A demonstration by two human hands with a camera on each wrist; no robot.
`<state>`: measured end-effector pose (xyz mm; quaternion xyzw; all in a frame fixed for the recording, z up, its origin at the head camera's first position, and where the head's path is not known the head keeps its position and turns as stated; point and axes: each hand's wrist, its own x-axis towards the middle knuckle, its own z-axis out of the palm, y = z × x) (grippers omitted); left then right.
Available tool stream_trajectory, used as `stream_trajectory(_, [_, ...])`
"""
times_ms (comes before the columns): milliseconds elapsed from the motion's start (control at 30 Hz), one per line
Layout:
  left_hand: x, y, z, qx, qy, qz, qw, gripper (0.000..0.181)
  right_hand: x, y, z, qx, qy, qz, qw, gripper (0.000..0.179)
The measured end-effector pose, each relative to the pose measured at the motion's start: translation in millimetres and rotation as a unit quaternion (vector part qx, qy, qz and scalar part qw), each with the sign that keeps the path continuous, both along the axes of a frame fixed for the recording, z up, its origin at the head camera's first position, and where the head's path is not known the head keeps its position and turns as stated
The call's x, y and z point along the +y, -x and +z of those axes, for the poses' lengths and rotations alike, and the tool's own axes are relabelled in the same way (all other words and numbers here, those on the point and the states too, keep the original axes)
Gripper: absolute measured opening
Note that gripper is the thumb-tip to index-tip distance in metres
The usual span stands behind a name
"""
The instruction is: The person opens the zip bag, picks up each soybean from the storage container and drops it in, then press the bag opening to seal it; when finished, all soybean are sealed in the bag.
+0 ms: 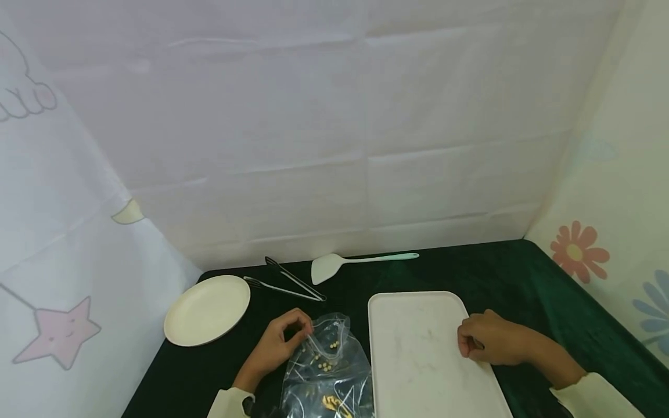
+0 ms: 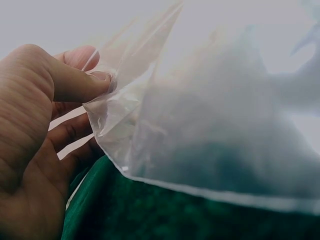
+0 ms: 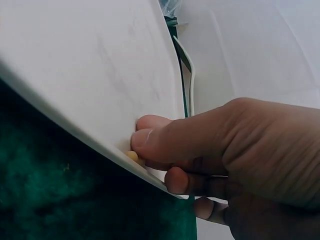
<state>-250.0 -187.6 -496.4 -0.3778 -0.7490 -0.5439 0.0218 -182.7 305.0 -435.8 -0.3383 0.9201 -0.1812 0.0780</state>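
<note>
In the head view a clear plastic bag [image 1: 352,371] lies left of the white tray [image 1: 418,354]. Several round yellow beans [image 1: 325,367] and some yellow curled pieces [image 1: 334,404] are inside. My left hand [image 1: 279,342] pinches the bag's edge near its opening; the left wrist view shows thumb and forefinger on the film [image 2: 200,130]. At the tray's right rim is my right hand [image 1: 493,339], with fingers curled and tips low over the surface. A small yellow bean [image 3: 132,155] shows at the thumb tip, against the rim, in the pinch of the right fingers.
A cream plate [image 1: 209,310] stands at the table's left edge. Metal tongs [image 1: 292,284] and a white spatula with a pale green handle [image 1: 360,260] lie along the back, before a white cloth wall [image 1: 340,145]. Dark green cloth [image 1: 502,273] covers the table.
</note>
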Motion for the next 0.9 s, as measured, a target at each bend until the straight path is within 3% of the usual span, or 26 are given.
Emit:
stream_trajectory(233, [0.6,-0.6,0.6,-0.007,0.003,0.004,1.0000,0.007,5.8,-4.4,10.0,0.008,-0.019,-0.003,0.9998,0.021])
stream_trajectory(500, [-1.8,0.5,-2.0,-0.006,-0.001,0.003,1.0000,0.010,9.7,-8.9,4.6,-0.014,0.002,0.022,0.9997,0.024])
stream_trajectory(733, [-1.7,0.8,-1.5,0.003,-0.002,0.003,1.0000,0.010,8.5,-4.6,-4.0,0.062,0.002,0.032,0.9976,0.031])
stream_trajectory(900, [-1.1,0.0,-1.9,-0.010,0.003,0.002,0.9999,0.008,8.9,-1.5,-9.2,0.078,0.006,0.021,0.9967,0.032])
